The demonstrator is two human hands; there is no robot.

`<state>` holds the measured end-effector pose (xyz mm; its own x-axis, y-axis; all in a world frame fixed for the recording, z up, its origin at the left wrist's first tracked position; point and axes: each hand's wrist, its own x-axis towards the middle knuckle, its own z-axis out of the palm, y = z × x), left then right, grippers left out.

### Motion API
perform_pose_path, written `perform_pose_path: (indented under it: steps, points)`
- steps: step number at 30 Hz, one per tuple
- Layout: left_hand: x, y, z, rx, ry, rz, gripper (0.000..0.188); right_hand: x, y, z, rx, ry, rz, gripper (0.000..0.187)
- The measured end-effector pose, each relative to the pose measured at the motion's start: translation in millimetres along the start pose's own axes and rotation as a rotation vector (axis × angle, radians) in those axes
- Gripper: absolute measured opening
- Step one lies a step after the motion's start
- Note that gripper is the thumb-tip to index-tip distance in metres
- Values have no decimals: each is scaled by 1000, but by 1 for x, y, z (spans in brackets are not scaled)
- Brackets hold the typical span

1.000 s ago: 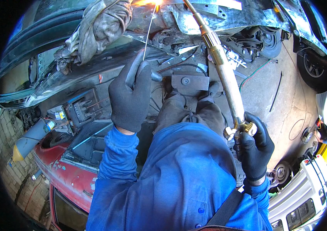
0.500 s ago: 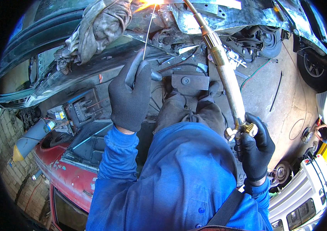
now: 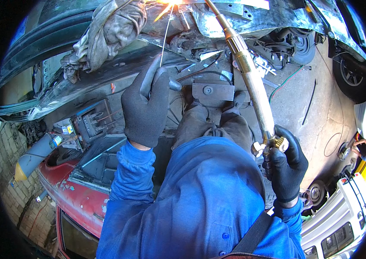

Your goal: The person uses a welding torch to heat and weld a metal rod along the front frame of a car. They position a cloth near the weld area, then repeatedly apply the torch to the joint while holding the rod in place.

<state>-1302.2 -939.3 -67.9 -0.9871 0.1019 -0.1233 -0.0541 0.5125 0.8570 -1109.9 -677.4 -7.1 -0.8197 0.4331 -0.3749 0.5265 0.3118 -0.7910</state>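
Observation:
My left hand (image 3: 147, 103), in a black glove, pinches a thin metal filler rod (image 3: 165, 39) between thumb and fingers. The rod points up to a bright glow with sparks (image 3: 173, 2) on the car body at the top edge. My right hand (image 3: 287, 166), also gloved, grips the base of a brass welding torch (image 3: 252, 82) by its valve knobs. The torch slants up and left, and its tip runs out of view near the glow. Beside the glow, a crumpled grey rag (image 3: 112, 36) hangs over the car body panel (image 3: 49, 36).
A red car (image 3: 77, 194) stands at lower left, near a grey gas cylinder (image 3: 36, 155). White vehicle (image 3: 338, 220) at lower right; another person (image 3: 364, 151) is at far right. Cables and a green-red hose (image 3: 284, 84) lie on the floor (image 3: 299, 99).
Sparks around the glow have changed shape, with a fresh streak to its right. Both hands, the rod and the torch stay almost exactly where they were.

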Motion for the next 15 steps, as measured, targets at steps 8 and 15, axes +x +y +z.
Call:
perform_pose_path:
  steps: [8,15]
  points:
    - [-2,5,-3,10,-40,-78,40,0,1,1,-23,20,-10,39]
    - [-1,3,0,-6,-13,-31,40,0,1,-1,6,6,-7,40]
